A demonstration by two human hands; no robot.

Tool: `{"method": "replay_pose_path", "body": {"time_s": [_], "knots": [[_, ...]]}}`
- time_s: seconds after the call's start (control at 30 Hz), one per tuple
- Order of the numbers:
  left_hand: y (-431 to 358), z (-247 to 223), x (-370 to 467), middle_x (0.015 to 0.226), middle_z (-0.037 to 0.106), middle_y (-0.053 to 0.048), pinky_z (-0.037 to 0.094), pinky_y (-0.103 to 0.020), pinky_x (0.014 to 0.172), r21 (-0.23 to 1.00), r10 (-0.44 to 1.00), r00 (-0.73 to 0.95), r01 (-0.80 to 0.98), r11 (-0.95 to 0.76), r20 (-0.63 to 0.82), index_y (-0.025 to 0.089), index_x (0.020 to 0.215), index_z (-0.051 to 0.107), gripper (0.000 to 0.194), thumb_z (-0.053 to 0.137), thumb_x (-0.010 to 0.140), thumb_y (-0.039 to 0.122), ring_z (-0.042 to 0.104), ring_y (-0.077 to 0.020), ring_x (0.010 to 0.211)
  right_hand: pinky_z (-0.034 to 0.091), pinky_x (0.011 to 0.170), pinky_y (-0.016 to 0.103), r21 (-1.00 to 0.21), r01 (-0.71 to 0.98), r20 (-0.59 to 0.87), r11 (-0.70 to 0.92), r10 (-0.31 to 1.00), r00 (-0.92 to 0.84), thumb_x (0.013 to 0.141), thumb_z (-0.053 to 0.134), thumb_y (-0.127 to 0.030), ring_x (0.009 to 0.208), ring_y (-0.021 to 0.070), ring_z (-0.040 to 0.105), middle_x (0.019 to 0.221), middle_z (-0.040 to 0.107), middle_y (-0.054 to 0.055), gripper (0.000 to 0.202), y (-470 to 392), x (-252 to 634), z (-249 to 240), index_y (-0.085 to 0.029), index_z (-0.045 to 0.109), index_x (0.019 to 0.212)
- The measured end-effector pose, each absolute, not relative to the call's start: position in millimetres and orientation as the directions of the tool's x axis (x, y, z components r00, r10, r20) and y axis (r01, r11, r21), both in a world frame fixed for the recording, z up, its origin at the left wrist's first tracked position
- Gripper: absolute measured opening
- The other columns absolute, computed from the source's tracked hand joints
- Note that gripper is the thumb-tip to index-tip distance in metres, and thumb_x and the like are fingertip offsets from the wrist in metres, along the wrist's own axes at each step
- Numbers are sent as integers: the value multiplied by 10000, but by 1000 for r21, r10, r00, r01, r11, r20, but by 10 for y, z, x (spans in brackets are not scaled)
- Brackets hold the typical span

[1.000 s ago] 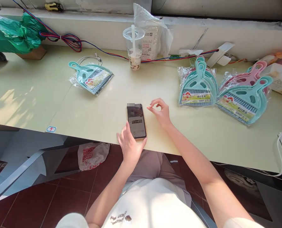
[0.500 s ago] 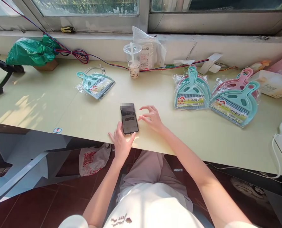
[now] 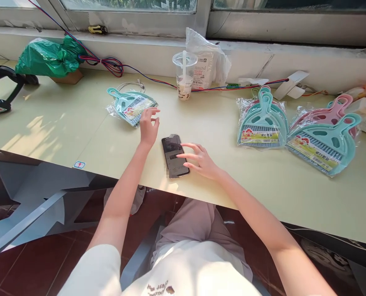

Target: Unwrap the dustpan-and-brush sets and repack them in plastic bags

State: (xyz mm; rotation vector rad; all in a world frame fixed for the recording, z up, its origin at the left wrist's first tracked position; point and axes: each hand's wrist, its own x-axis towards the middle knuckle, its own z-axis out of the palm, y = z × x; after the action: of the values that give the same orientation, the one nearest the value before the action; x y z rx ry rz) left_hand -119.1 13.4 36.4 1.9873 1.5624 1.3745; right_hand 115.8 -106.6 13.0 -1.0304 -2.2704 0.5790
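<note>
A phone lies face up near the table's front edge, its screen lit. Over its right side is my right hand, with fingers spread and nothing held. My left hand is raised beside a wrapped teal dustpan-and-brush set, overlapping its right corner in the view. Its fingers are curved with a gap between thumb and forefinger, and nothing shows between them; whether it touches the wrapping is unclear. More wrapped sets, teal and teal over pink, lie at the right.
A plastic cup with a straw stands at the back beside a clear bag. Red and blue cables run along the wall. At the left are a green bag and a black frame-like object.
My left hand has left the phone's lower left side and moved up to the dustpan set. My right hand has come over the phone's edge. The camera view has shifted slightly.
</note>
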Motion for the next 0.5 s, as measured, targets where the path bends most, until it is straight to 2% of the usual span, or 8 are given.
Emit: {"method": "replay_pose_path", "body": {"time_s": [0.1, 0.17, 0.33, 0.5], "knots": [[776, 226, -1147, 1076, 589, -81, 544, -276, 750, 692, 846, 23, 565, -450, 532, 210, 964, 600, 137, 575, 843, 151, 598, -177, 943, 474, 914, 403, -686, 504, 427, 525, 851, -306, 941, 442, -190, 1040, 202, 568, 1218, 544, 59, 332, -1020, 1177, 60, -328, 629, 1178], [1026, 77, -1145, 1043, 597, -71, 546, -276, 740, 704, 838, -9, 546, -453, 546, 227, 928, 604, 140, 585, 824, 136, 597, -180, 924, 495, 812, 361, -714, 500, 445, 490, 869, -216, 915, 410, -119, 880, 168, 589, 1115, 554, 47, 369, -986, 1193, 9, -320, 655, 1103], [1173, -209, -1192, 1012, 600, -65, 551, -300, 782, 734, 827, -64, 504, -456, 558, 249, 916, 607, 126, 573, 829, 165, 594, -200, 985, 483, 747, 350, -696, 546, 404, 465, 883, -237, 874, 394, -64, 696, 125, 548, 1052, 592, 14, 411, -954, 1186, -38, -331, 683, 994], [1190, -236, -1200, 1083, 580, -79, 542, -357, 874, 746, 838, -2, 458, -484, 546, 252, 904, 624, 119, 556, 841, 177, 571, -230, 1099, 473, 749, 360, -675, 591, 376, 442, 895, -241, 872, 411, -53, 711, 134, 540, 1021, 611, 14, 406, -952, 1160, -38, -324, 701, 959]]}}
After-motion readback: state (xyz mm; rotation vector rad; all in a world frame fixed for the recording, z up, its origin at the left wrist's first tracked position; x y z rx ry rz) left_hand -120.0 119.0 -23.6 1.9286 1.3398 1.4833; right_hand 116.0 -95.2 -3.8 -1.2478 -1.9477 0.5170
